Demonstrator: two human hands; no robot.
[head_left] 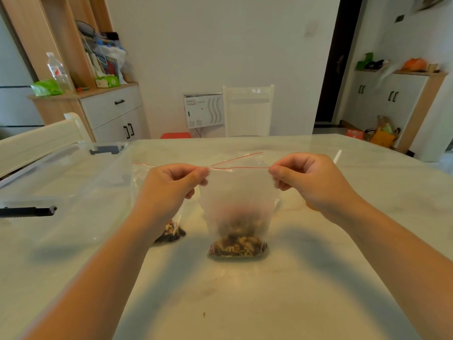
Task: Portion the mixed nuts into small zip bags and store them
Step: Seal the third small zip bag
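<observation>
A filled zip bag (236, 212) is pinched at its top strip by left hand (169, 190) and right hand (311, 182) fingers; sealing is judged incomplete. Another bag (171, 233) lies beside it, not yet stored.

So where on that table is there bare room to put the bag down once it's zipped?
Bare table lies in front of the held bag, between the forearms, with only crumbs. More lies right of the right hand, out to the table's edge. It is crowded on the left: a second nut bag sits behind the left hand, beside the clear bin.
</observation>
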